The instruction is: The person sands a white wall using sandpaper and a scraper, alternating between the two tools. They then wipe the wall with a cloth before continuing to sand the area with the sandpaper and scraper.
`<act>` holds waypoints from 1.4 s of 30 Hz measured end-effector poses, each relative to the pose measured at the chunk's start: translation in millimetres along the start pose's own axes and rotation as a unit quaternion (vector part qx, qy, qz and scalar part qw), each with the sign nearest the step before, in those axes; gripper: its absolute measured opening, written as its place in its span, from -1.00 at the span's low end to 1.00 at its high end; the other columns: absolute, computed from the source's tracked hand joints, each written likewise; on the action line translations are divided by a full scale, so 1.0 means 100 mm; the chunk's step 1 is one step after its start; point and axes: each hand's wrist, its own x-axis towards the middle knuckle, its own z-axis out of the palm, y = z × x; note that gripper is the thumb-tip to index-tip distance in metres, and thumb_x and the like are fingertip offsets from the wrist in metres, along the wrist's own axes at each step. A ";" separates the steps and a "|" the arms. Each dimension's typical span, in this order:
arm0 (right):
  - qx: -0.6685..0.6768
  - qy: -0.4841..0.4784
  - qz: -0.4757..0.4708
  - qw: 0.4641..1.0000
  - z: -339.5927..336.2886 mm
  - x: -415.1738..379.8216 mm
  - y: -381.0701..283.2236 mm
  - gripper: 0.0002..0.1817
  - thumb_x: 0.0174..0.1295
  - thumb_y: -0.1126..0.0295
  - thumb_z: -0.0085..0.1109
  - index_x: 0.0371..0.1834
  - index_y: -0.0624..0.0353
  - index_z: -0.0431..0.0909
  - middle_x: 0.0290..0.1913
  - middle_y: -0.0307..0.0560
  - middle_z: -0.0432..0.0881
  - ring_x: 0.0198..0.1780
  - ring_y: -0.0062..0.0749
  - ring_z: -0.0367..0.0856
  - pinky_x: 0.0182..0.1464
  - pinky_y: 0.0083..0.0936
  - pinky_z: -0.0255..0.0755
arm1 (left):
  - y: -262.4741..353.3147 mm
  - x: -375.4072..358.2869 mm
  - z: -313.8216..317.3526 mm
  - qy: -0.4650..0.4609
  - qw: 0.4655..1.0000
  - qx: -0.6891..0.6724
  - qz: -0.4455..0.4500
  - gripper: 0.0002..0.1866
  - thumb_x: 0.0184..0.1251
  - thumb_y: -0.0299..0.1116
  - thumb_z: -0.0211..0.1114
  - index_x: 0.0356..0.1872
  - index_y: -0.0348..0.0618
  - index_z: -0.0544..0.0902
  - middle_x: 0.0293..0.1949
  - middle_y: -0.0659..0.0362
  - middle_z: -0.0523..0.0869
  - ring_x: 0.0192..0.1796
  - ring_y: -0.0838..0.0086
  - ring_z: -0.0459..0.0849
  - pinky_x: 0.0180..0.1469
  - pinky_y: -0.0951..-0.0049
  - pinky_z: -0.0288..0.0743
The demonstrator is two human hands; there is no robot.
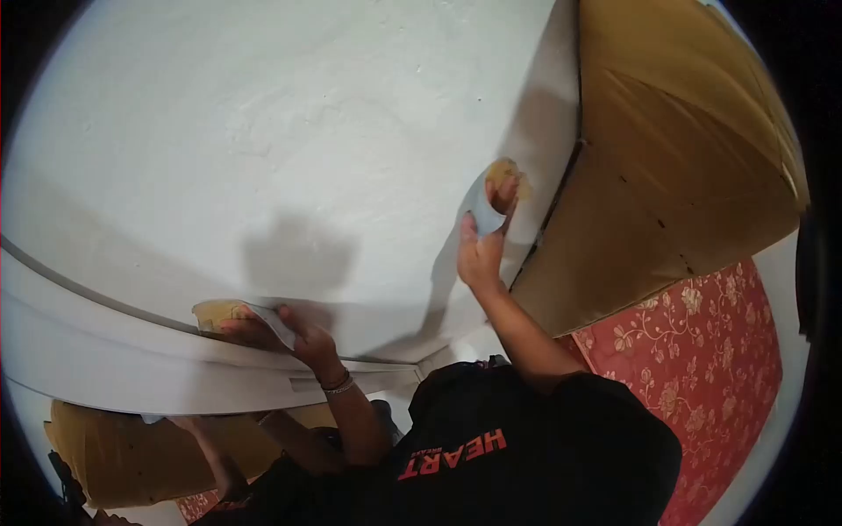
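My left hand [303, 335], with bracelets at the wrist, holds a curled light-blue sheet [274, 321] that has a yellowish far end. The thumb is on the near side and the fingers curve behind it. This sheet is close to the pale frame along the lower edge of the white wall. Farther up and to the right, my right hand [481, 252] grips a similar curled sheet [488, 219], also light blue with a yellowish, see-through end. Its fingers reach through inside the curl, near the wall's right edge. What the sheets are I cannot tell.
A rough white wall [351, 131] fills the middle, with shadows on it. On the right stands a big brown padded panel [649, 193], beside red floral fabric [693, 368]. A mirror [149, 447] at lower left reflects my arms and the brown panel.
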 end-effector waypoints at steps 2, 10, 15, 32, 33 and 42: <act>0.055 0.032 0.027 0.998 -0.08 0.21 -0.05 -0.23 0.26 0.07 -0.16 0.37 0.27 -0.26 0.42 0.16 -0.28 0.42 0.06 -0.35 0.34 0.00 -0.45 | -0.14 -0.01 -0.01 0.022 0.993 -0.094 -0.073 -0.40 0.40 -0.20 -0.08 0.27 -0.44 0.01 0.31 -0.15 0.06 0.32 0.13 0.08 0.32 0.27 -0.07; 0.068 -0.004 0.128 0.989 -0.11 -0.03 -0.09 -0.27 0.29 0.12 -0.19 0.36 0.31 -0.24 0.41 0.21 -0.34 0.43 0.03 -0.42 0.37 -0.17 -0.45 | -0.14 -0.13 0.11 0.060 0.950 -0.225 -0.208 -0.45 0.44 -0.24 -0.13 0.24 -0.52 0.07 0.27 -0.15 0.18 0.25 0.27 0.24 0.28 0.39 0.08; 0.083 0.029 0.079 0.993 -0.11 0.14 -0.02 -0.27 0.29 0.09 -0.18 0.35 0.35 -0.17 0.41 0.24 -0.36 0.42 0.07 -0.47 0.36 -0.11 -0.55 | -0.03 -0.12 0.01 0.029 0.953 -0.223 -0.201 -0.40 0.43 -0.21 -0.13 0.26 -0.52 -0.02 0.30 -0.15 0.10 0.27 0.26 0.22 0.29 0.38 0.07; 0.051 0.079 0.064 0.993 -0.03 0.44 -0.26 -0.19 0.22 0.15 -0.13 0.35 0.37 -0.30 0.39 0.27 -0.27 0.42 0.08 -0.39 0.36 -0.05 -0.54 | 0.56 0.15 -0.05 0.080 0.980 -0.119 -0.140 -0.49 0.43 -0.30 -0.13 0.24 -0.50 0.10 0.34 -0.12 0.01 0.31 0.35 0.15 0.32 0.40 -0.02; -0.028 0.007 -0.014 0.999 0.03 0.22 -0.25 -0.19 0.12 0.23 -0.02 0.37 0.27 -0.20 0.40 0.26 -0.27 0.42 0.11 -0.36 0.35 0.01 -0.52 | 0.51 0.08 -0.01 0.041 0.996 0.080 0.019 -0.49 0.45 -0.28 -0.16 0.24 -0.51 0.10 0.33 -0.11 0.04 0.27 0.38 0.20 0.29 0.43 0.08; 0.061 0.075 0.032 0.995 -0.20 0.61 -0.20 -0.24 0.15 0.16 -0.01 0.37 0.19 -0.08 0.40 0.25 -0.29 0.42 0.12 -0.37 0.34 0.02 -0.53 | 0.24 0.20 -0.03 0.086 0.901 -0.345 -0.248 -0.48 0.42 -0.33 -0.13 0.26 -0.47 0.05 0.32 -0.23 0.02 0.38 0.02 -0.02 0.34 0.14 -0.14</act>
